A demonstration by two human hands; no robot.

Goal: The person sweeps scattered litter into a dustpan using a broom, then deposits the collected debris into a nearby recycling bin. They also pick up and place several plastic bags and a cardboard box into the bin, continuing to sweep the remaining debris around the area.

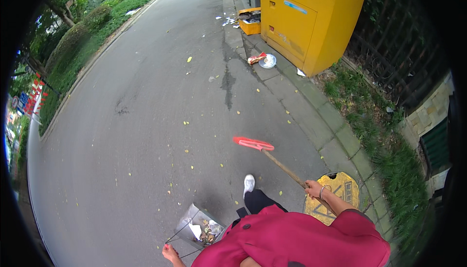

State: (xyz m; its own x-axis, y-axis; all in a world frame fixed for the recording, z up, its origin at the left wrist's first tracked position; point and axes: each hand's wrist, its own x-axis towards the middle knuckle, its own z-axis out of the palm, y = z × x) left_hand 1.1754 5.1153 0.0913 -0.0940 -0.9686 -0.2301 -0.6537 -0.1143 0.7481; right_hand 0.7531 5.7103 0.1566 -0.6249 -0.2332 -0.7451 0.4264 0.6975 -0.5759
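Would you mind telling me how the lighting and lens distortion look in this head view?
Head view: soft, even daylight with faint shadows and no glare; the fisheye bends the curb and road toward a black rim; the broom in the right hand and the dustpan by the left hand look sharp.

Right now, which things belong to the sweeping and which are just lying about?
In use: broom in right hand; dustpan by left hand; litter at the curb.

Lying about: yellow bin, orange box, manhole cover, fence.
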